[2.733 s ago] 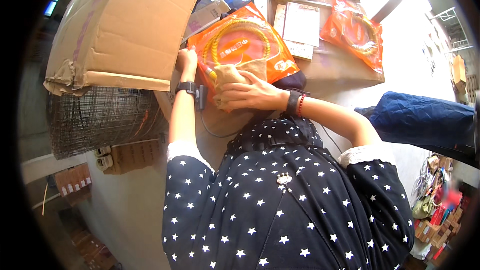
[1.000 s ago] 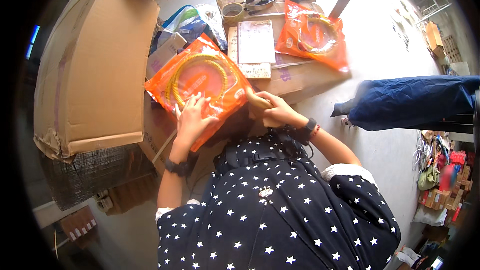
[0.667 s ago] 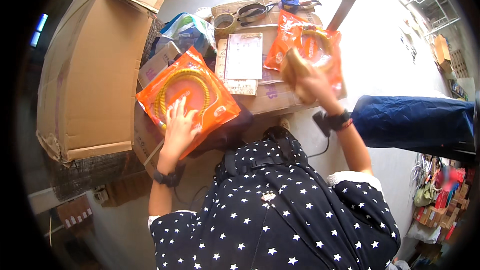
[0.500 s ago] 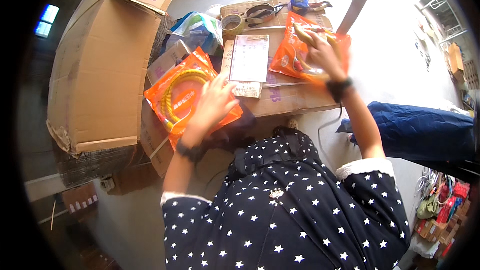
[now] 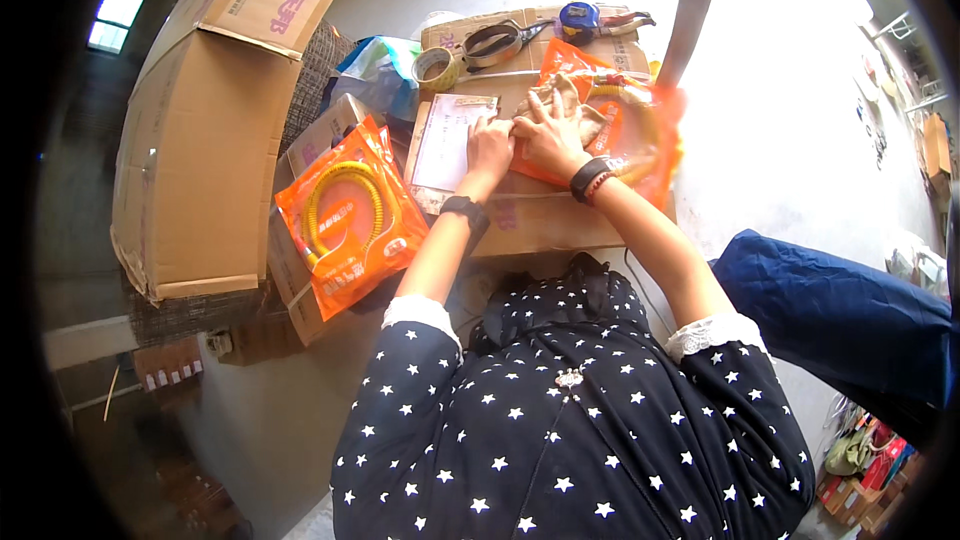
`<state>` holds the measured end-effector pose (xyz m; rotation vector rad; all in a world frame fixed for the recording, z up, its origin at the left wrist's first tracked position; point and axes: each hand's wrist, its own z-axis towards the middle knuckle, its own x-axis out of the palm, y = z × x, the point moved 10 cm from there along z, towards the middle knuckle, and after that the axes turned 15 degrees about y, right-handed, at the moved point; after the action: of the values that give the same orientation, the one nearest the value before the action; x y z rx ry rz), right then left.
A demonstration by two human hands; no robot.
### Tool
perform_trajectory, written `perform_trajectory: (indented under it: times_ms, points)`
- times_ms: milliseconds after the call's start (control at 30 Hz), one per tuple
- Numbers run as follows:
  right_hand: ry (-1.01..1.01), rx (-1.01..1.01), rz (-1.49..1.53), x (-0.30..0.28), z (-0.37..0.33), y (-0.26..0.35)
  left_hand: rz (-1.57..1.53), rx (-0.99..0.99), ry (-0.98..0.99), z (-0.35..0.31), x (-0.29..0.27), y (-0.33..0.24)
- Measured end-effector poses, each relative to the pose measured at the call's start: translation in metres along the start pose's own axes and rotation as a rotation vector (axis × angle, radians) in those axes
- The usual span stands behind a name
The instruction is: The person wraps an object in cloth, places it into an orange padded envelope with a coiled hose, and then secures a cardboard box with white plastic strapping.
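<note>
My right hand [image 5: 552, 137] grips a crumpled tan cloth [image 5: 592, 124], possibly a work glove, above an orange plastic bag [image 5: 630, 152]. A yellow coiled hose [image 5: 654, 130] shows in that bag. My left hand [image 5: 488, 152] is closed beside it over the right part of a white paper pad [image 5: 441, 152]; the fingertips of both hands meet. What the left fingers pinch, if anything, is hidden. To the left lies a second orange bag [image 5: 352, 278], flat, with a yellow ribbed hose [image 5: 378, 202] coiled inside. Neither hand touches it.
On the cardboard work surface [image 5: 560, 222] sit a tape roll [image 5: 433, 68], a strap-like loop [image 5: 492, 45], a blue tape measure [image 5: 578, 20] and pliers [image 5: 628, 22]. A large carton [image 5: 200, 170] stands left. A grey post [image 5: 690, 15] rises at the right; blue fabric [image 5: 830, 300] lies beyond.
My left hand has left the left orange bag and moved right to the pad. My right hand has come left and nearer with the tan cloth, so both hands now meet.
</note>
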<state>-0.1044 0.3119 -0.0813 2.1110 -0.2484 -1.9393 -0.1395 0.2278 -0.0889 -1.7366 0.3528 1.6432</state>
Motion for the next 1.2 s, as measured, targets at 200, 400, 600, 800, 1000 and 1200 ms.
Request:
perform_trajectory:
  times_ms: [200,400,600,800,1000,1200]
  points:
    - [0.031,-0.159,-0.042,0.014,0.006,0.009,0.266,-0.026,-0.010,-0.013,0.003,-0.017]
    - [0.094,-0.331,0.009,0.014,-0.010,0.023,0.420,0.056,0.009,-0.040,0.008,-0.042]
    - [0.102,-0.504,0.082,0.016,-0.033,0.026,0.361,0.072,0.045,-0.067,0.010,-0.061]
    - [0.119,-0.619,0.138,0.009,-0.065,0.028,0.452,0.219,0.050,-0.091,0.014,-0.093]
    - [0.143,-0.736,0.171,-0.003,-0.104,0.026,0.453,0.389,0.125,-0.108,0.024,-0.119]
    - [0.177,-0.671,0.206,-0.013,-0.140,-0.001,0.312,0.485,0.104,-0.109,0.024,-0.150]
